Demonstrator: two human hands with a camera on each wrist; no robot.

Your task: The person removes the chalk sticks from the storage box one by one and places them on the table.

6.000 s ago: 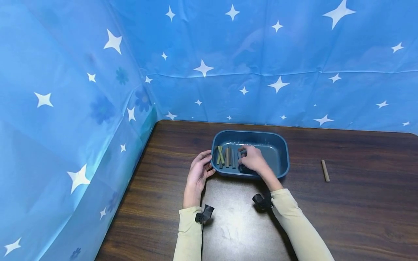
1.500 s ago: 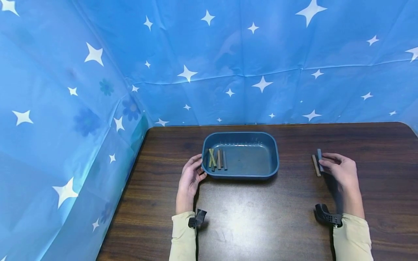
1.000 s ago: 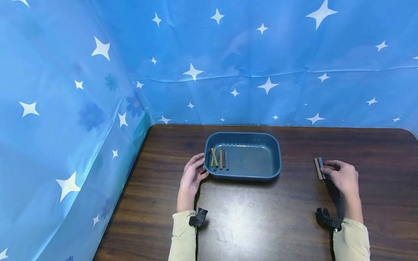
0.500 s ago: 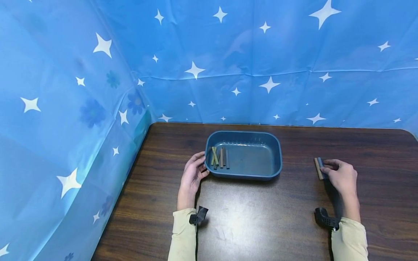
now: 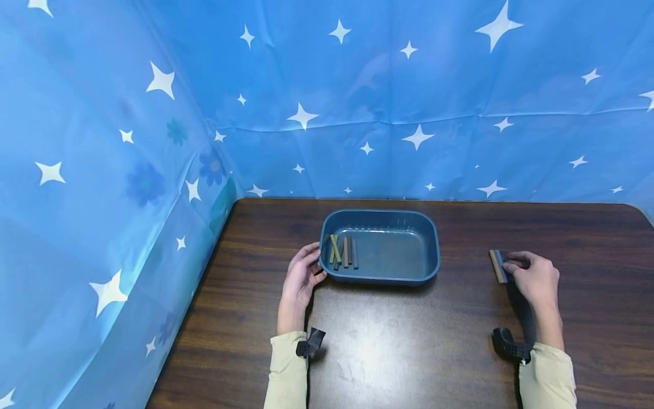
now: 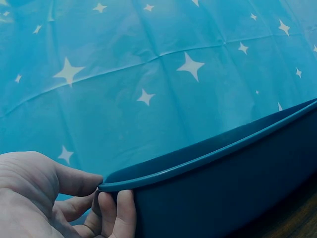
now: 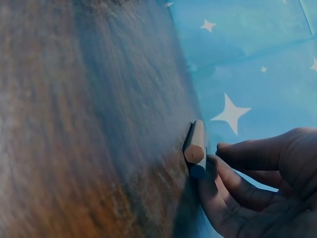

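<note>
A dark blue rectangular container point(image 5: 380, 279) with rounded corners sits on the table. My left hand point(image 5: 301, 272) holds it at its left end; in the left wrist view, the thumb meets the rim and curled fingers lie against the outer wall. Several short sticks, olive point(image 5: 335, 250), brown point(image 5: 346, 253) and grey-blue point(image 5: 355, 254), lie inside at its left end. To the right, a tan stick point(image 5: 497, 267) and a blue stick point(image 5: 499, 259) lie side by side. My right hand point(image 5: 533, 278) touches the blue one's side with its fingertips; in the right wrist view, the fingers stand beside it, not around it.
The brown wooden table point(image 5: 245, 318) ends at the back against a blue curtain point(image 5: 388, 85) with white stars. Another blue sheet point(image 5: 102, 227) slopes along the table's left side. Each wrist carries a small black camera mount point(image 5: 511, 345).
The right hand has taken a blue stick out of the container and set it against the tan stick on the right. The left hand has stayed at the container's left end.
</note>
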